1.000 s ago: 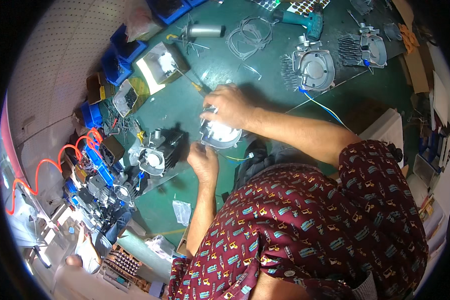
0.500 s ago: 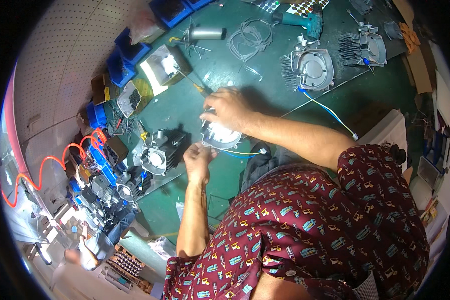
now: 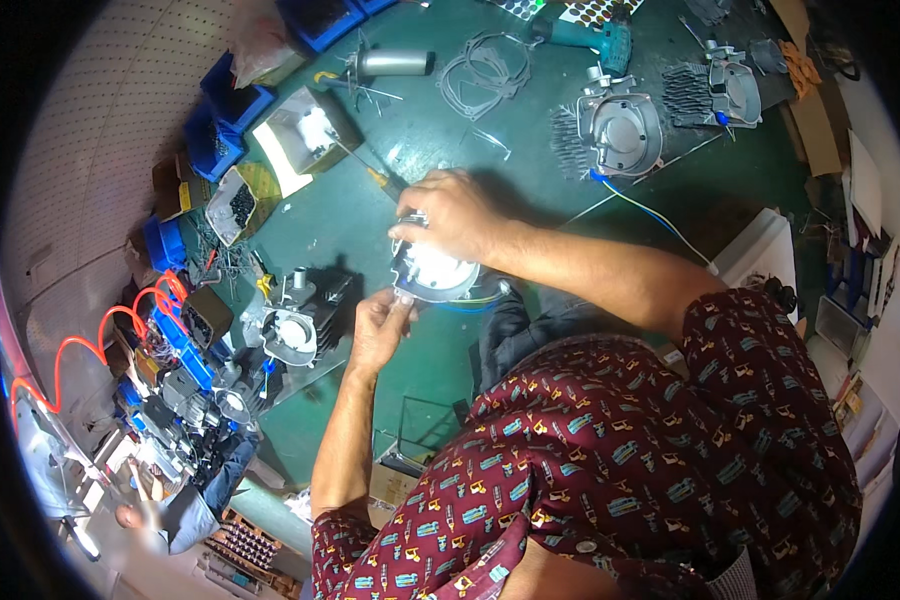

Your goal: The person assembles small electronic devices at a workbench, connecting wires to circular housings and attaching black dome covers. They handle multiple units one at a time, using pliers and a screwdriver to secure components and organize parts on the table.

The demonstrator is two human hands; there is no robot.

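Observation:
A round cast-metal motor housing (image 3: 438, 275), washed out by glare on its inner face, is between my hands near the bench's front edge. My right hand (image 3: 452, 212) wraps over its far rim, thumb and fingers curled on it. At its near-left edge, my left hand (image 3: 380, 328) pinches with thumb and forefinger; whether a small part is also between those fingertips is hidden. Blue and yellow wires (image 3: 480, 304) trail from the near-right side of the housing. Just beyond my right hand lies a yellow-handled screwdriver (image 3: 381, 181), its shaft pointing to an open box (image 3: 335, 130).
Finned housings (image 3: 625, 135) stand at the back right, another (image 3: 295, 330) at left. Behind are a teal power drill (image 3: 600, 40), flat gaskets (image 3: 485, 75) and a metal cylinder (image 3: 395, 63). Blue bins (image 3: 210, 145) and a coiled orange hose (image 3: 100, 320) line the left, where a co-worker (image 3: 175, 515) sits.
The whole view has shifted a little, so bench items appear further left. My left hand has slid slightly along the housing's near edge. The wires' free end has moved down out of sight.

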